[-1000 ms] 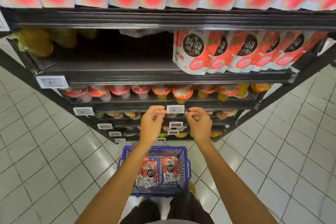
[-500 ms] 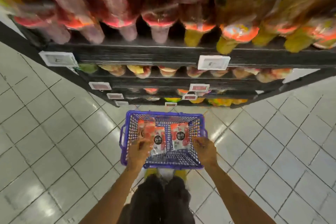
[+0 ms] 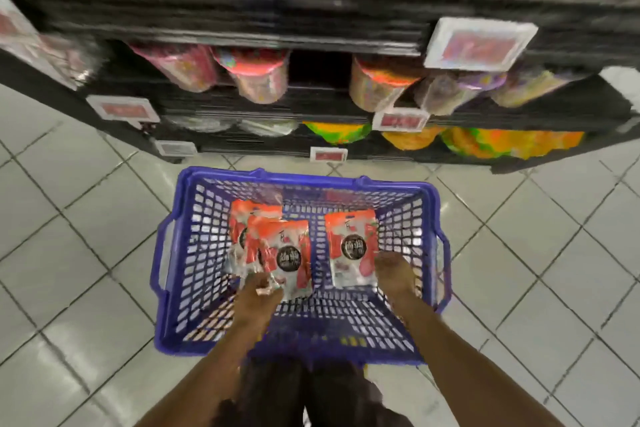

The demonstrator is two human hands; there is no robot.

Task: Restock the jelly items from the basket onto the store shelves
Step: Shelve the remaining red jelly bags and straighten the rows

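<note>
left hand (image 3: pixel 258 295): in basket (image 3: pixel 304 180), grip pinching left pouch (image 3: pixel 287 250) bottom edge
right hand (image 3: pixel 394 274): at right pouch (image 3: pixel 351 246) corner, grip unclear, blurred
third pouch (image 3: pixel 254 215): under left pouch
basket: blue, on floor (image 3: pixel 69 253), before shelves (image 3: pixel 242 10)
shelves: jelly cups (image 3: pixel 259 76), blurred

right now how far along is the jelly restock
Done: nothing this view can confirm; the shelves here show blurred tubs, no pouches. In hand: left grip pinches the front left pouch; right grip touches the right pouch. Left: at least three pouches sit in the basket.
</note>
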